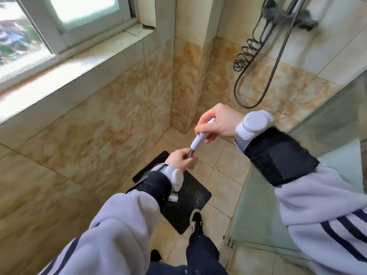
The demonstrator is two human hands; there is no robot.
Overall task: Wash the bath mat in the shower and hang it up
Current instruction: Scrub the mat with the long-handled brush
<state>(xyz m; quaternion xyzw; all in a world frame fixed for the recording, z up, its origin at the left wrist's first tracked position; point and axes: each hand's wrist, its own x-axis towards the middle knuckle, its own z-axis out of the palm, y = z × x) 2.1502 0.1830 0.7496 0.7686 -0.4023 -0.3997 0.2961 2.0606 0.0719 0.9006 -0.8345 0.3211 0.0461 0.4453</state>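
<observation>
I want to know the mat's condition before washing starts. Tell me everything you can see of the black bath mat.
The bath mat is a thin black rectangle with rounded corners, rubbery-looking, lying flat on the tiled shower floor. Pale specks dot its right part. The left forearm hides its middle, and a black shoe sits at its near edge.

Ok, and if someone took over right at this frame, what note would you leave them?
Left hand: grips the dark lower end of the tool.
Right hand: holds the tool's white handle. What the tool is cannot be told.
Mat: flat on the shower floor below the hands, one shoe at its near edge.
Hose: hangs on the wall, no hand on it.
Done: mat laid in the shower. No water seen; whether it is washed cannot be told.
To do: wash the mat, hang it up.
</observation>
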